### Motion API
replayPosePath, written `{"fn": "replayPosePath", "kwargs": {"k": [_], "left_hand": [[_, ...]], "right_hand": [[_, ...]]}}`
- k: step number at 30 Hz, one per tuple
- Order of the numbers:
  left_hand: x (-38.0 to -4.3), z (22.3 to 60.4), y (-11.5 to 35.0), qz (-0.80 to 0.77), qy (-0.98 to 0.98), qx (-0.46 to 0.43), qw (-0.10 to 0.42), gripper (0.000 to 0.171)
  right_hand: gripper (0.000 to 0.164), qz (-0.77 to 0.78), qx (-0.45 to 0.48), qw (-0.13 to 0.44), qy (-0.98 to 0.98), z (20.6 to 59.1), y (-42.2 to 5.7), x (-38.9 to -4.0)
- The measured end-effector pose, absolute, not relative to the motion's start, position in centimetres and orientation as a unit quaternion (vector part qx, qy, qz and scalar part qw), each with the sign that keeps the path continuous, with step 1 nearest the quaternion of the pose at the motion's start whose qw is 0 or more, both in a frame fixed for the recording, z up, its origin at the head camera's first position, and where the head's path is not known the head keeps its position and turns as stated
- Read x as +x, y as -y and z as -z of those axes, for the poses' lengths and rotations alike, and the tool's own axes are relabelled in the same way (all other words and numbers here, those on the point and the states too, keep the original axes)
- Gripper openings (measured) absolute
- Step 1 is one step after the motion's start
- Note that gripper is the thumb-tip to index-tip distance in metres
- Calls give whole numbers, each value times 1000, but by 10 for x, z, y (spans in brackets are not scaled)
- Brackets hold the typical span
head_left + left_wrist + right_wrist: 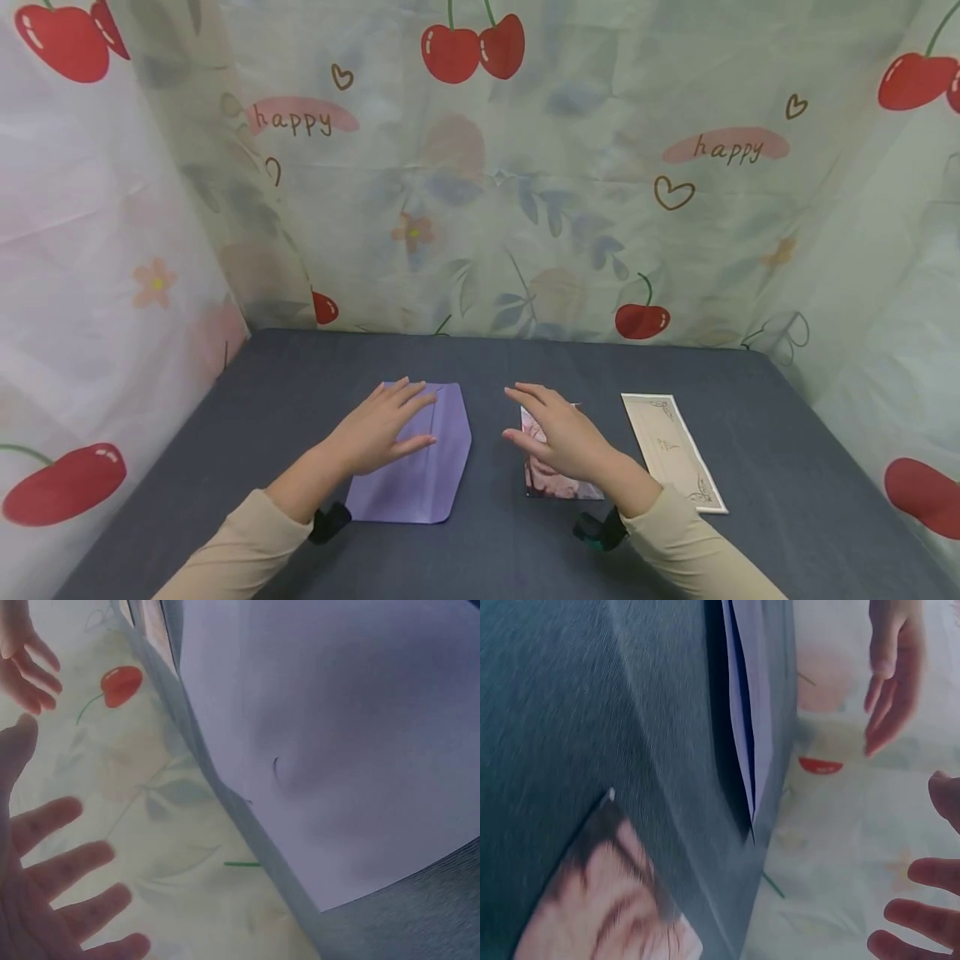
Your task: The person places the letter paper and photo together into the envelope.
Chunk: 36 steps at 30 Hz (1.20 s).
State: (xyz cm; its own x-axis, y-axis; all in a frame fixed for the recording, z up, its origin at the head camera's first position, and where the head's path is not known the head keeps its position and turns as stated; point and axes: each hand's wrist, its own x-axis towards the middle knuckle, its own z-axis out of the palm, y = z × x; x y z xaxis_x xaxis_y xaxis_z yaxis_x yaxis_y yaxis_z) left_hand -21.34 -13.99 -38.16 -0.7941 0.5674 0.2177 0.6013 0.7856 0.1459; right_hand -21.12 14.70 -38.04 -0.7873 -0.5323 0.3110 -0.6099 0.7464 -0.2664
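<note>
A cloth backdrop (570, 208) printed with red cherries, hearts and faint leaves closes in the far side and both sides; the word "happy" is printed on it twice, far left and far right. Below it lies a dark grey table (480, 358). On the table, left of centre, sits a lilac envelope (427, 467), plain and unmarked, its angled corners to the right. The left hand (378, 429) hovers over or rests on the envelope's left part with fingers straight and slightly spread; contact cannot be told from these views. Right of centre lies a photo (558, 483), blurred, apparently showing a face. The right hand (562, 433) is above the photo's far part, fingers relaxed and spread, holding nothing. Further right lies a cream card (671, 450) with ornate corner scrolls; its small print is unreadable.
</note>
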Motion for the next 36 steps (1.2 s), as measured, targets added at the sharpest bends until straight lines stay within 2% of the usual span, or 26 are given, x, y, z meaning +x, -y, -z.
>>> {"fn": "replayPosePath", "kwargs": {"k": [12, 19, 27, 36], "left_hand": [[-211, 409, 142, 118, 931, -343, 33, 47], [-208, 420, 146, 125, 928, -350, 20, 50], [-208, 430, 149, 131, 926, -354, 22, 52], [-207, 431, 150, 142, 930, -337, -18, 58]], "right_hand": [[52, -184, 360, 69, 912, 396, -113, -212], [52, -197, 363, 18, 910, 401, -97, -213], [51, -194, 379, -4, 905, 412, -84, -218], [51, -177, 379, -34, 908, 422, -76, -220]]}}
